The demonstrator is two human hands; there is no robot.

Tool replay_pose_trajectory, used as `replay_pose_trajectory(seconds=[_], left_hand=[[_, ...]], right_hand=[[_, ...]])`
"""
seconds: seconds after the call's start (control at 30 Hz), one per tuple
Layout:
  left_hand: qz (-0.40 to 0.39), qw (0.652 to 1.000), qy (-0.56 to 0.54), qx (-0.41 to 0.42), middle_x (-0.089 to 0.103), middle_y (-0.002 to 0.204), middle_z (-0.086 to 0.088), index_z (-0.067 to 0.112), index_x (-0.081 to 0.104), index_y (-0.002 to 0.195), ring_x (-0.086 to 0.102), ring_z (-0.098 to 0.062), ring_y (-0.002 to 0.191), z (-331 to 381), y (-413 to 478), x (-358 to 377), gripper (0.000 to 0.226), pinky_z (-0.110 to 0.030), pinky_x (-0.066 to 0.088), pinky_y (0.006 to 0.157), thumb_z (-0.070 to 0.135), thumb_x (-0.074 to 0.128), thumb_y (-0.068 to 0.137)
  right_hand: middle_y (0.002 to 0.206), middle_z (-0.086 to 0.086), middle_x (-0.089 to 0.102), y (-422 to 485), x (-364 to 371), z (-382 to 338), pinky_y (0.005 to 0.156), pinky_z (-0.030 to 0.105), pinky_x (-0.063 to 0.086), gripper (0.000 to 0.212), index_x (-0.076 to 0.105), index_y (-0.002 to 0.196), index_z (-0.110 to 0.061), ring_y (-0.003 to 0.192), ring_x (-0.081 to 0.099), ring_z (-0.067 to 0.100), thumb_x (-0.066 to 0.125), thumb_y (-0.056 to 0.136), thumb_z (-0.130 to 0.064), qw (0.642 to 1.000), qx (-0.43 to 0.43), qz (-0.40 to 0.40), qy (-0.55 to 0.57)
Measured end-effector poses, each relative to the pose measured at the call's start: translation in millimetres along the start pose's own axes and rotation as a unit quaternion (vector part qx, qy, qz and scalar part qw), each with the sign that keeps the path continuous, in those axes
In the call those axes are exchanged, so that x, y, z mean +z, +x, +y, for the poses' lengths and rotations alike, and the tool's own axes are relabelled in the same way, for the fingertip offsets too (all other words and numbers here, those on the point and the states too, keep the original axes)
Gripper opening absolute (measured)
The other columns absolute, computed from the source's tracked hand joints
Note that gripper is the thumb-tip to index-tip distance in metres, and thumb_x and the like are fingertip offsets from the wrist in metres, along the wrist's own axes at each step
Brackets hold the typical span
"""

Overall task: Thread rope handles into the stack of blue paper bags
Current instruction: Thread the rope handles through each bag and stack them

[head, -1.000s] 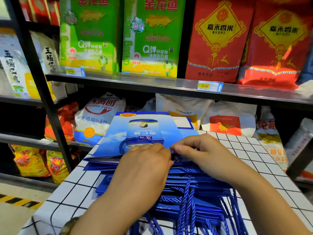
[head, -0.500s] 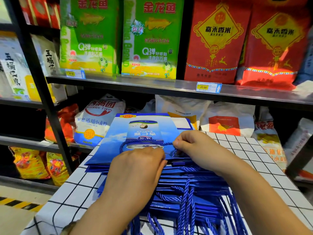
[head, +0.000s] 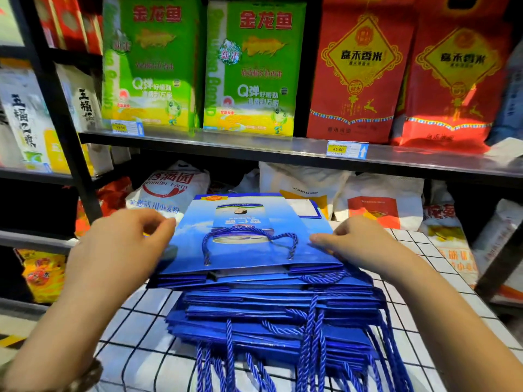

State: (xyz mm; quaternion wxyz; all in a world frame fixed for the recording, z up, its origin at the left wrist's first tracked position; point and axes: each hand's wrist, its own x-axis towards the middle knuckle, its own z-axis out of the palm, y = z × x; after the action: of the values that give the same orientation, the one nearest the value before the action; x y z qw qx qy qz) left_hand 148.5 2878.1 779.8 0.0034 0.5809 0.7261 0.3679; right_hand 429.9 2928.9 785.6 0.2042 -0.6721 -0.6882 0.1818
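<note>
As top bag (head: 195,250) lies flat on the stack (head: 268,312), left hand (head: 119,250) and right hand (head: 359,244) curl at its 2 side edges — actual pinch unclear. Paper likely light, stiff, creasable — lift by edges.

Both bare forearms enter from the near edge and converge toward the far centre. The left hand (head: 121,250) is positioned back-up at the left, with fingers loosely curled and the thumb tip close to the index fingertip at the left edge of the top flat blue printed paper bag (head: 249,258). The right hand (head: 359,244) is positioned back-up at the right, with one digit extended leftward flat on the bag's right edge and the remaining fingers curled. Whether either hand grips the bag cannot be determined.
</note>
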Motion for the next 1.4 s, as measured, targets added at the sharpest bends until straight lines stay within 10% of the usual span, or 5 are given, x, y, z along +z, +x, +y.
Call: replay_pose_trajectory(seconds=[0.2, 0.93, 1.17, 1.3, 1.4], left_hand=[[-0.147, 0.975, -0.148, -0.080, 0.070, 0.083, -0.009, 0.018, 0.072, 0.080, 0.061, -0.026, 0.078, -21, 4, 26, 0.018, -0.036, 0.045, 0.076, 0.036, 0.073, 0.074], [0.034, 0.954, -0.219, 0.203, 0.071, 0.098, -0.001, 0.020, 0.068, 0.108, 0.062, -0.021, 0.089, 132, -45, 48, 0.026, -0.027, 0.039, 0.076, 0.029, 0.063, 0.085], [-0.051, 0.959, -0.095, 0.263, 0.059, 0.113, -0.005, 0.020, 0.055, 0.114, 0.054, -0.027, 0.104, 182, -91, 100, 0.027, -0.036, 0.041, 0.082, 0.036, 0.045, 0.094], [-0.095, 0.930, 0.052, 0.350, 0.059, 0.052, -0.004, 0.018, 0.062, 0.062, 0.058, -0.026, 0.048, 192, -110, 123, 0.029, -0.025, 0.035, 0.046, 0.034, 0.083, 0.049], [-0.124, 0.909, 0.127, 0.378, 0.064, 0.062, -0.005, 0.018, 0.065, 0.069, 0.061, -0.024, 0.063, 196, -120, 131, 0.030, -0.031, 0.043, 0.066, 0.036, 0.082, 0.052]], right_hand=[[0.054, 0.008, 0.045, 0, 6, -7, 0.056, 0.031, 0.027, 0.049, 0.050, 0.054, -0.012, 0.053, 0.042, 0.022, 0.064, 0.075, -0.055, 0.999, 0.009, -0.047, 0.008], [0.043, -0.002, 0.052, -77, -95, 106, 0.036, 0.014, 0.028, 0.033, 0.061, 0.059, -0.005, 0.038, 0.041, 0.008, 0.065, 0.075, -0.034, 0.954, 0.000, 0.177, 0.242], [0.064, 0.015, 0.053, -116, -101, 179, 0.039, 0.017, 0.025, 0.050, 0.060, 0.070, 0.007, 0.052, 0.041, 0.014, 0.069, 0.067, -0.042, 0.951, 0.093, 0.191, 0.227], [0.054, 0.003, 0.055, -123, -88, 212, 0.040, 0.018, 0.028, 0.087, 0.061, 0.064, 0.004, 0.049, 0.045, 0.009, 0.070, 0.039, -0.078, 0.957, 0.131, 0.142, 0.217], [0.037, -0.005, 0.045, -122, -79, 222, 0.034, 0.012, 0.024, 0.039, 0.055, 0.053, -0.004, 0.032, 0.036, 0.001, 0.065, 0.084, -0.024, 0.959, 0.155, 0.099, 0.218]])
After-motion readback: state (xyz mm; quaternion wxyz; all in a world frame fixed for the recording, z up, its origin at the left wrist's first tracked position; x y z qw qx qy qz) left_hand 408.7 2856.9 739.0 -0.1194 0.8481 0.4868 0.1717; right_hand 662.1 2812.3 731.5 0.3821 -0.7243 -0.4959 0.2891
